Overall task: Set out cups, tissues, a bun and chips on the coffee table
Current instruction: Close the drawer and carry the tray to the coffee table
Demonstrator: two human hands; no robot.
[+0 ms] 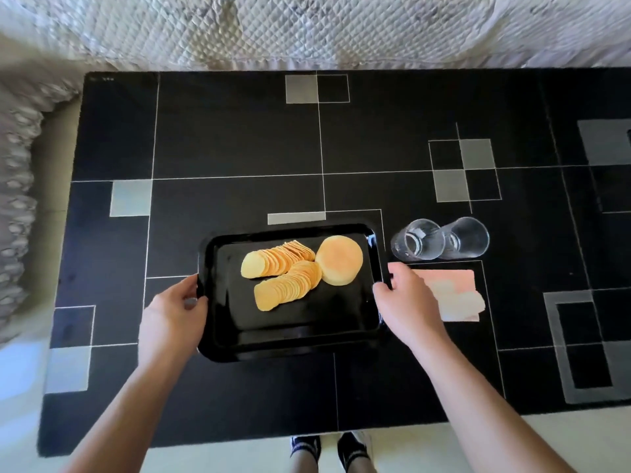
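Observation:
A black tray lies on the black coffee table. On it are two fanned rows of chips and a round pale bun at its right side. My left hand grips the tray's left rim. My right hand grips its right rim. Two clear glass cups stand side by side just right of the tray. Pink and white tissues lie in front of the cups, partly hidden by my right hand.
A sofa with a quilted white cover runs along the table's far edge and wraps round its left end. The table's near edge is close to my feet on the pale floor.

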